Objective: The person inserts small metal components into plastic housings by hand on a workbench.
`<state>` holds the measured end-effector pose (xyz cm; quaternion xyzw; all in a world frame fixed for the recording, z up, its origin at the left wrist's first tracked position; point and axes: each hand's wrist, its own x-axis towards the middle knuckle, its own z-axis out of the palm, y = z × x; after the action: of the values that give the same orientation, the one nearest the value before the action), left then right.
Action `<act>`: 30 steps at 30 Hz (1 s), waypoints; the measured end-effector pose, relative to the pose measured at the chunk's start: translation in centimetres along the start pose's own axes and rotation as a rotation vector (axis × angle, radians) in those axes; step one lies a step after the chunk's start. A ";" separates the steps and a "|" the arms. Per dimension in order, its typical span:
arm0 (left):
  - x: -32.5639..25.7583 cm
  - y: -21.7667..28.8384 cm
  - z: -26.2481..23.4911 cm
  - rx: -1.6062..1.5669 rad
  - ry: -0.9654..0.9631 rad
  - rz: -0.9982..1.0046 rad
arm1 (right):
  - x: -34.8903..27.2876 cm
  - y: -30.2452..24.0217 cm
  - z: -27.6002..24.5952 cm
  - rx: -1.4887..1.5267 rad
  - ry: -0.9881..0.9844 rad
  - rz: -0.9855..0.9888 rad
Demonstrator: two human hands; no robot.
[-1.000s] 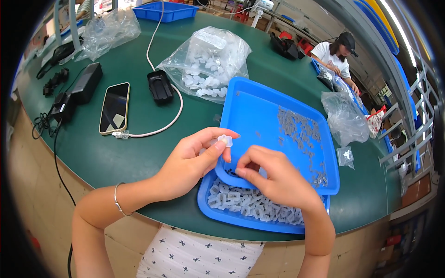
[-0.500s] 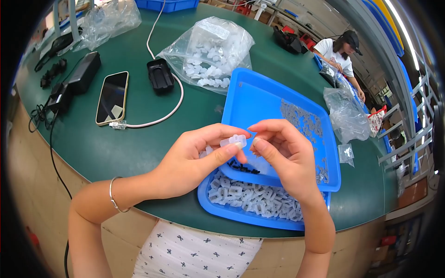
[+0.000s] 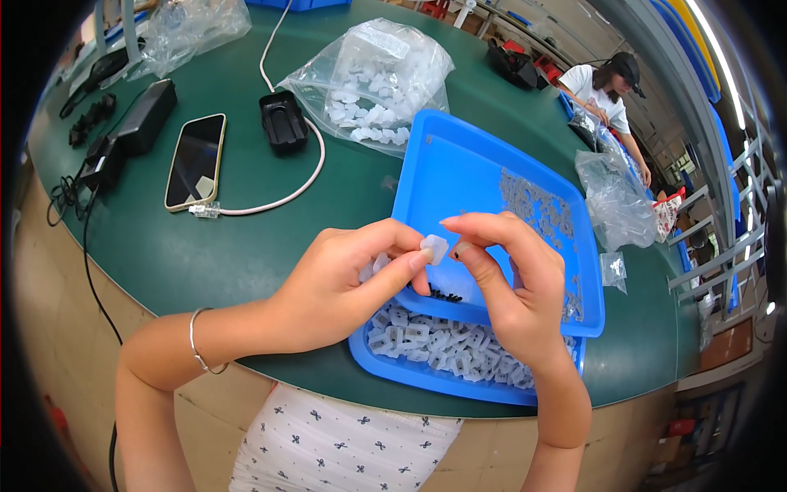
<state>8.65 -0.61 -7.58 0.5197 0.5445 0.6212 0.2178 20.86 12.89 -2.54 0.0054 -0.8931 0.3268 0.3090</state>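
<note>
My left hand [image 3: 332, 275] pinches a small translucent white plastic piece [image 3: 436, 248] between thumb and forefinger. More pale pieces [image 3: 377, 264] are tucked in its palm. Close by on the right, my right hand [image 3: 525, 287] is closed in a pinch, with a tiny black part [image 3: 457, 254] at the thumb tip. Both hands hover over a blue tray [image 3: 447, 156] that holds small grey pieces [image 3: 537, 205] and several black parts [image 3: 447, 296]. Under its near side sits a second blue tray [image 3: 459, 388], filled with white plastic pieces [image 3: 443, 348].
A clear bag of white pieces [image 3: 377, 90] lies behind the trays on the green table [image 3: 246, 271]. To the left are a phone [image 3: 195, 162], a black charger cradle [image 3: 283, 121] and a power adapter [image 3: 147, 115]. Another person [image 3: 602, 94] works at the far right, near an empty-looking plastic bag [image 3: 611, 197].
The white piece has been turned in my left fingers. My right fingertips have shifted slightly right, and the tiny black part now shows at the thumb.
</note>
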 end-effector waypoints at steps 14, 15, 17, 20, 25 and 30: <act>-0.4 0.2 0.1 0.242 -0.040 0.129 | 0.1 0.5 0.2 -0.177 -0.068 -0.264; -0.4 0.2 0.1 0.241 -0.040 0.129 | 0.1 0.5 0.3 -0.196 -0.096 -0.266; -0.5 0.2 0.2 0.218 -0.046 0.127 | 0.2 0.6 0.3 -0.154 -0.099 -0.221; -0.5 0.3 0.2 0.211 -0.055 0.121 | 0.0 0.4 0.4 -0.008 -0.094 -0.081; -0.5 0.2 0.3 0.219 -0.054 0.131 | -0.2 0.8 0.1 0.243 -0.212 0.142; -0.6 0.2 0.2 0.224 -0.057 0.139 | -0.4 0.4 0.2 0.193 -0.237 0.163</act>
<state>9.06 -1.07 -7.70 0.5947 0.5668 0.5551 0.1300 20.98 13.03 -3.13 0.0011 -0.8852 0.4321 0.1721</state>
